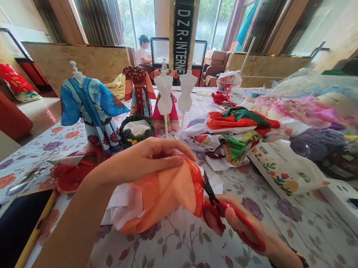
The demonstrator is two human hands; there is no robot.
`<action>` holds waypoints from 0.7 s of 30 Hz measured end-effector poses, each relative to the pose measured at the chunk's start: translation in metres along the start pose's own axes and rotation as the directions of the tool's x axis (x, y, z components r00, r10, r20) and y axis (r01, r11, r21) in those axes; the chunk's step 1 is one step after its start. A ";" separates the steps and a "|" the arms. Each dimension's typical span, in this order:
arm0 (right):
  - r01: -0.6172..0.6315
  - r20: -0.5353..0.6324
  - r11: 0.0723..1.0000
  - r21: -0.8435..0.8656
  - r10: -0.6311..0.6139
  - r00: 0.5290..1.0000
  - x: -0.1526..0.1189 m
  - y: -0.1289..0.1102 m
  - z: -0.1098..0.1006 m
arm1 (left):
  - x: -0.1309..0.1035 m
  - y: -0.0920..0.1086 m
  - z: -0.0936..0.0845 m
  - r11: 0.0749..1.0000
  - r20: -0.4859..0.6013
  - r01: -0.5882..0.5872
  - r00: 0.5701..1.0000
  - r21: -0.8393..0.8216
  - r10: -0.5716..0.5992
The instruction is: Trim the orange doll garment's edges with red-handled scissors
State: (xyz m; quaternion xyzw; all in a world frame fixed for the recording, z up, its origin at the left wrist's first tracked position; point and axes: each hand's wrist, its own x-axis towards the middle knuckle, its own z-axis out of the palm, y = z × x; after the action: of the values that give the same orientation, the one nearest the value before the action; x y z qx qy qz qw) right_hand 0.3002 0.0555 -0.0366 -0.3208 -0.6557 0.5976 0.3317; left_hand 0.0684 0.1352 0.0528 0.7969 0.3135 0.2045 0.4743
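Observation:
My left hand (153,159) pinches the upper edge of an orange cloth (159,200) with a red patterned border, held just above the table. The cloth's lower part hangs over white material. My right hand (240,217) has its fingers in the red handles of a pair of scissors (212,197). The dark blades point up and to the left, right beside the red border. Whether the blades touch the cloth is hard to tell.
Behind my hands stand a doll form in a blue robe (88,103), two bare white forms and a dark woven basket (137,131). Folded clothes (239,132) and a tissue pack (286,168) lie right, a yellow-edged phone (12,227) left. A person sits far back.

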 end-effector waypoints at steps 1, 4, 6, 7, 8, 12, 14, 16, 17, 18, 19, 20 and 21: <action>-0.005 -0.006 1.000 -0.006 0.005 1.000 0.000 0.001 0.000 | 0.000 0.000 -0.001 1.000 -0.003 -0.029 1.000 -0.002 0.029; -0.001 0.013 1.000 -0.008 0.001 1.000 -0.001 0.003 -0.001 | -0.001 0.002 -0.002 0.997 -0.002 -0.074 0.997 0.003 0.074; 0.002 -0.005 1.000 -0.030 -0.002 1.000 -0.001 0.002 0.000 | -0.002 0.003 -0.003 0.996 0.010 -0.088 0.996 0.005 0.088; -0.003 -0.026 0.999 -0.043 0.002 1.000 -0.002 0.000 0.001 | -0.002 0.004 -0.003 0.995 0.022 -0.103 0.994 0.011 0.103; -0.014 -0.048 0.998 -0.055 0.011 0.999 -0.003 -0.003 0.002 | -0.002 0.005 -0.003 0.992 0.036 -0.121 0.992 0.024 0.120; -0.050 -0.081 0.996 -0.077 0.044 0.996 -0.006 -0.016 0.006 | -0.003 0.008 -0.004 0.981 0.096 -0.165 0.983 0.103 0.156; -0.048 -0.070 0.997 -0.065 0.043 0.997 -0.006 -0.018 0.006 | -0.004 0.009 -0.005 0.977 0.122 -0.171 0.980 0.124 0.156; -0.040 -0.058 0.998 -0.040 0.038 0.998 -0.006 -0.014 0.004 | -0.004 0.010 -0.005 0.976 0.144 -0.173 0.977 0.129 0.155; -0.033 -0.044 0.999 -0.024 0.032 0.999 -0.005 -0.010 0.003 | -0.004 0.010 -0.005 0.977 0.150 -0.170 0.977 0.130 0.150; -0.023 -0.031 1.000 -0.008 0.023 0.999 -0.004 -0.006 0.001 | -0.004 0.010 -0.005 0.977 0.155 -0.167 0.977 0.132 0.146; -0.016 -0.009 1.000 0.009 0.016 1.000 -0.003 -0.002 -0.001 | -0.004 0.011 -0.004 0.978 0.160 -0.160 0.977 0.134 0.138; -0.008 0.014 1.000 0.026 0.007 1.000 -0.002 0.001 -0.002 | -0.003 0.011 -0.004 0.979 0.162 -0.151 0.978 0.138 0.128; -0.004 0.036 0.999 0.041 0.002 0.999 0.000 0.004 -0.003 | -0.003 0.011 -0.003 0.979 0.164 -0.143 0.979 0.145 0.119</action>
State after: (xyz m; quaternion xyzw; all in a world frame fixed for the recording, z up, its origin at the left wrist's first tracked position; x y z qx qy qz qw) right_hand 0.3031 0.0574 -0.0402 -0.3041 -0.6487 0.6171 0.3255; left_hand 0.0676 0.1312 0.0637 0.8640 0.2376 0.1479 0.4186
